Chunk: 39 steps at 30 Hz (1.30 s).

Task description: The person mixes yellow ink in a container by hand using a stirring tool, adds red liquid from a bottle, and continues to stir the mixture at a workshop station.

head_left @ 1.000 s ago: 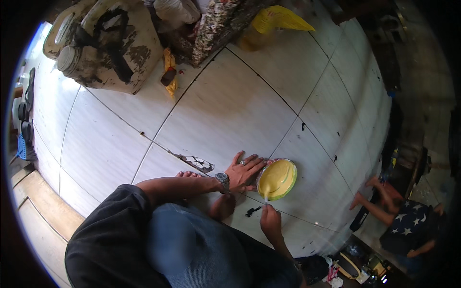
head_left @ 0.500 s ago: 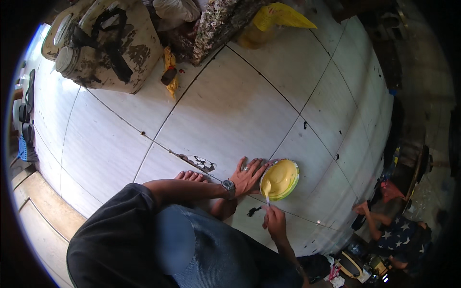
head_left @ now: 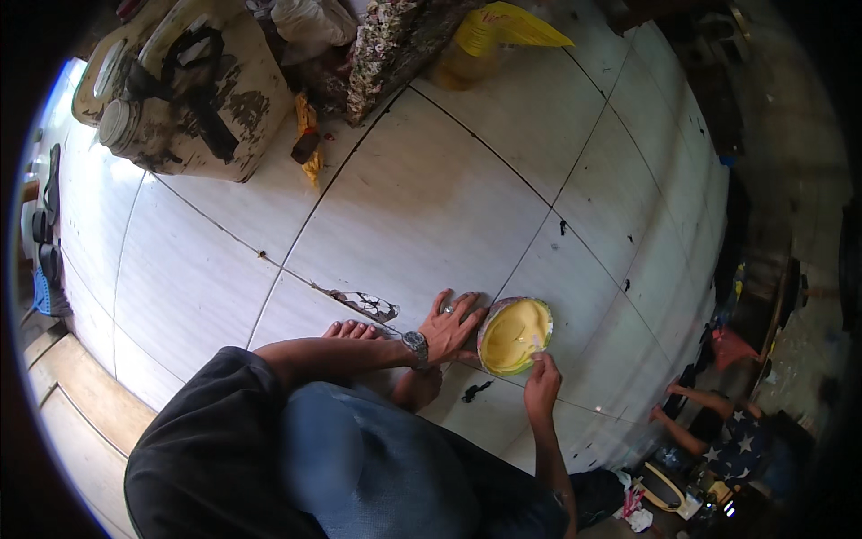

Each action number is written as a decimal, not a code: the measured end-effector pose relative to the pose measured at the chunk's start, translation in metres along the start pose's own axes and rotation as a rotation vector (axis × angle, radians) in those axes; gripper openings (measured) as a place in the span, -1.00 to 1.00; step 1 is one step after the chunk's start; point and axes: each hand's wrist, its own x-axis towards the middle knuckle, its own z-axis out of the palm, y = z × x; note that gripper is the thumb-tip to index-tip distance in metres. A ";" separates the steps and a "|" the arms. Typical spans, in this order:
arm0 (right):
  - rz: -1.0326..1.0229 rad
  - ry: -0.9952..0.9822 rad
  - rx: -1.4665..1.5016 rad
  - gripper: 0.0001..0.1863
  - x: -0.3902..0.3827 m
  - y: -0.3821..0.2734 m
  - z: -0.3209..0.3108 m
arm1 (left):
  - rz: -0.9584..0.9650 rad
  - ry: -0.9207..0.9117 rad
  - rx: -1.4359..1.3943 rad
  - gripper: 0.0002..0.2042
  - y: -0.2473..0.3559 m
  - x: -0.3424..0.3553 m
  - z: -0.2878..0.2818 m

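My left hand (head_left: 449, 328) rests on the white tiled floor (head_left: 422, 198) with fingers spread, a ring and a wristwatch on it, at the left edge of a round container (head_left: 517, 310) of thick, smooth yellow paste. My right hand (head_left: 542, 377) is closed on the handle of a small pale utensil (head_left: 536, 344), perhaps a spoon, at the lower right of the container, its tip in the paste. My bare foot (head_left: 350, 331) shows beside my left forearm, near a cracked patch (head_left: 368, 305) in the tiles.
A dirty cream jerrycan (head_left: 215, 126), a speckled bundle (head_left: 377, 58), yellow scraps (head_left: 307, 135) and a yellow bag (head_left: 503, 27) stand ahead. Footwear (head_left: 49, 234) lines the far left, beside a wooden panel (head_left: 81, 413). Another person (head_left: 736, 445) in a star-patterned garment is low at the right, near assorted clutter (head_left: 660, 494).
My right hand has moved up and rightward along the container with the utensil. My left hand has shifted slightly on the floor. The other person's arms and body have shifted.
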 end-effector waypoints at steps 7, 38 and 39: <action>0.087 -0.196 0.047 -0.81 -0.035 -0.004 0.014 | -0.003 -0.056 0.068 0.13 0.004 0.002 -0.011; 0.159 -0.176 -0.264 -0.83 -0.058 -0.004 0.016 | -0.042 0.045 0.063 -0.04 0.009 -0.002 -0.004; 0.168 -0.235 -0.304 -0.83 -0.063 0.003 0.020 | -0.038 0.066 0.046 -0.06 0.010 0.000 -0.002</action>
